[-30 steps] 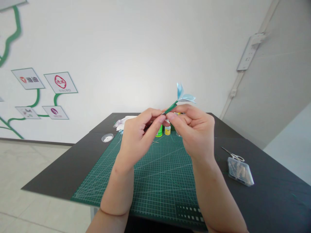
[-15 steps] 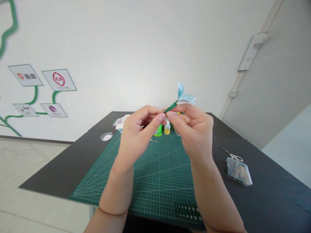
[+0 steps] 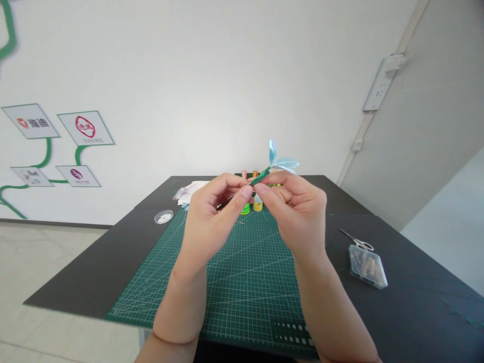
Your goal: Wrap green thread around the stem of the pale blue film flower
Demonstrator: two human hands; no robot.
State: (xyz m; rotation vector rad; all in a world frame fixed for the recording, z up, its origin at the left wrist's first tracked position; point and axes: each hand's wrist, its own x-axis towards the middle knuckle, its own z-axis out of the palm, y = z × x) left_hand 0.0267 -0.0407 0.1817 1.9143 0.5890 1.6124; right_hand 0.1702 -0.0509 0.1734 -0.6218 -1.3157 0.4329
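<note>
Pinching a green stem (image 3: 260,177) mid-frame, the left hand (image 3: 212,217) and right hand (image 3: 305,217) might crease its blue petals (image 3: 286,163) if they slip upward.

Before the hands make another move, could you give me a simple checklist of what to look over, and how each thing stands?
1. Left hand grip on the green stem: ok, thumb and fingertips pinch its lower end.
2. Right hand grip on the same stem: ok, thumb and fingertips are at it.
3. Blue petals held off the table: ok, they spread above the fingers.
4. Petals not touching the right index finger: cannot tell.
5. Scissors out of the hands: ok, lying at the right by the clear box.
6. Yellow-labelled bottle capped: cannot tell, top hidden.
</note>
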